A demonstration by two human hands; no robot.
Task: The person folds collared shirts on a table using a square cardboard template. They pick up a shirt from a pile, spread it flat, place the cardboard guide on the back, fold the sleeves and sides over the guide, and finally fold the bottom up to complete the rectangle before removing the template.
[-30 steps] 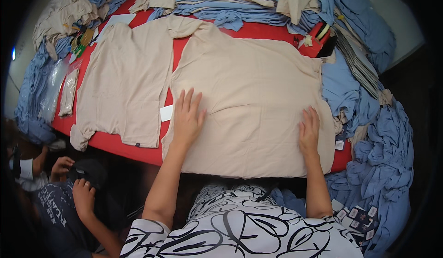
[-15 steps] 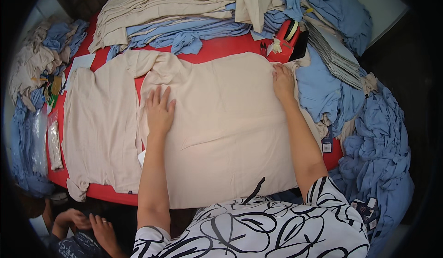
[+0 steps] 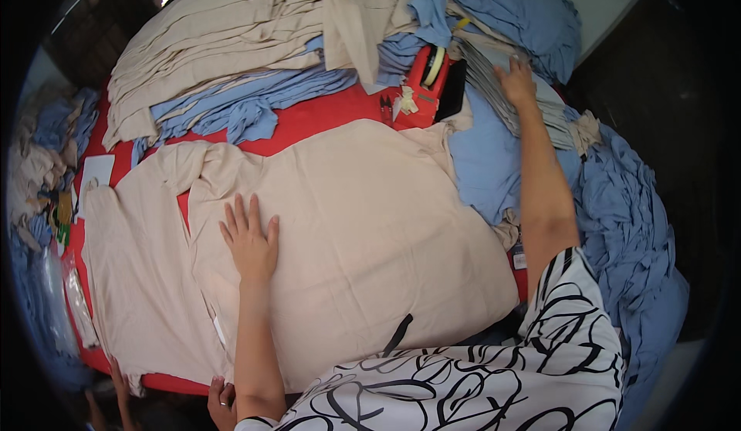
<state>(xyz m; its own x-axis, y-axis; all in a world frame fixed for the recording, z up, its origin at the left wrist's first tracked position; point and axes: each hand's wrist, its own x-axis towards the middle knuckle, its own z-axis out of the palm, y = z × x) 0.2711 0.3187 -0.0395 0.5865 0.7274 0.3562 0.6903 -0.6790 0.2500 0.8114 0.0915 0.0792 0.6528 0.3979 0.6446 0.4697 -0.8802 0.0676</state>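
My left hand (image 3: 251, 244) lies flat, fingers spread, on a beige garment (image 3: 355, 230) laid out smooth in front of me. My right hand (image 3: 517, 85) reaches to the far right, over a stack of thin grey-white sheets (image 3: 494, 91). Its fingers look apart and touch the top of the stack; their tips are small in view, and no held thing shows. Left of my garment lies another beige garment (image 3: 147, 269), its edge against mine.
A red tape dispenser (image 3: 421, 95) and small black snips (image 3: 386, 108) stand beyond the garment. Beige (image 3: 224, 37) and blue piles (image 3: 633, 230) surround the red table (image 3: 309, 126). Another person's hands (image 3: 221, 402) are at the left garment's near edge.
My right hand has left the garment's far right edge and moved out to the sheet stack. My left hand stays flat on the cloth. The other person's hands have come to the table edge.
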